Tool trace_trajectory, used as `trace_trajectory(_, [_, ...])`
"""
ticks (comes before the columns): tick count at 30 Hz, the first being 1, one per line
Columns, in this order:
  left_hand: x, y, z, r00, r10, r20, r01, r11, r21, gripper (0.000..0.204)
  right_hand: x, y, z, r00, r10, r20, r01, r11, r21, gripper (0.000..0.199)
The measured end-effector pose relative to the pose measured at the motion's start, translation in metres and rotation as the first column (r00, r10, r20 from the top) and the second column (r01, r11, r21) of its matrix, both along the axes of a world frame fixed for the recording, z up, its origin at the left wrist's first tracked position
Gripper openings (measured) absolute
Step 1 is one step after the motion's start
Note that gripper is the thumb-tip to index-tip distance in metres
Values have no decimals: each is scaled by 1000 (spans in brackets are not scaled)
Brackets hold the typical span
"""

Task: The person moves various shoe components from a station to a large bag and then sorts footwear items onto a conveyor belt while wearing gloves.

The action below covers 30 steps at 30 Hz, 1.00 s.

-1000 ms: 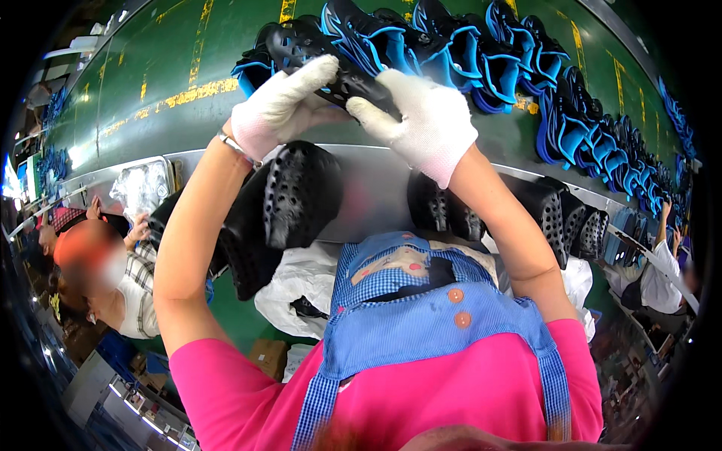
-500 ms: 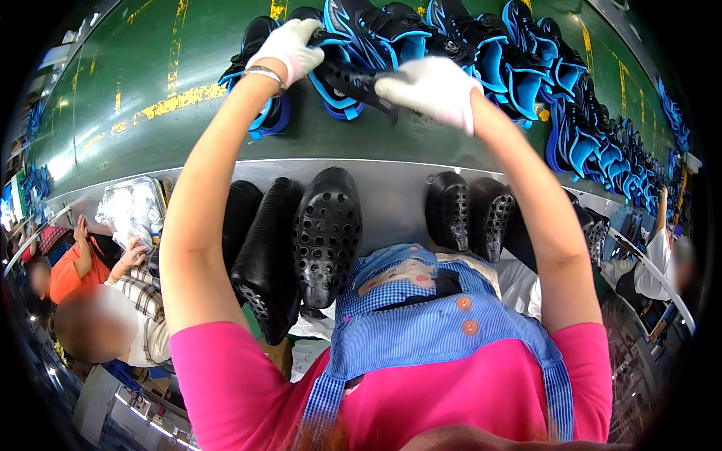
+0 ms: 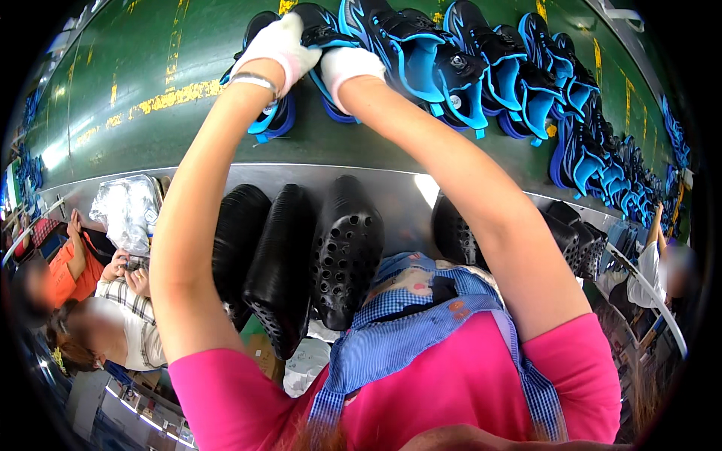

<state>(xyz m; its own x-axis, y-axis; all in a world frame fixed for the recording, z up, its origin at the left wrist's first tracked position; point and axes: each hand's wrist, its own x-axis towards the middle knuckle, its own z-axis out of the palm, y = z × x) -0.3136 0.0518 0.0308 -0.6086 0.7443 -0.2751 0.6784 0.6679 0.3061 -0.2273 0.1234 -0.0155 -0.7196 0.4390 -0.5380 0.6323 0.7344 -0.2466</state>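
Black-and-blue sports shoes stand on the green surface. My left hand (image 3: pixel 284 51), in a white glove, is closed on one shoe (image 3: pixel 322 21) at the far edge, near its laced front. My right hand (image 3: pixel 350 69), also gloved, presses in at the same shoe's collar, bunched up close beside the left. Its fingertips are hidden, and what they grip cannot be made out. Another shoe (image 3: pixel 274 120) stands partly behind my left wrist.
Several black perforated shoe forms (image 3: pixel 282 252) lie on a metal ledge (image 3: pixel 406 184) before me. More shoes (image 3: pixel 519 83) line the green table (image 3: pixel 135 83) to the right. A clear plastic bag (image 3: pixel 128 210) lies at left. Co-workers (image 3: pixel 124 301) sit on both sides.
My right hand has moved left to the shoe's collar beside my left hand. The black perforated piece it held is out of sight. My left hand has shifted slightly.
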Motion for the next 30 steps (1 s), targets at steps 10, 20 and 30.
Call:
trace_trajectory(10, [49,-20,-64,838,-248,486,443,829,-342,44,-25,11,-17,963,259,73,-247,959,-137,29])
trace_trajectory(20, [54,-7,-129,767,-459,449,641,589,-493,53,-18,16,-58,998,64,6,-62,983,-172,26])
trace_trajectory(30, [47,-26,-42,971,-56,232,160,875,-456,43,129,59,19,943,234,-235,-201,967,158,26])
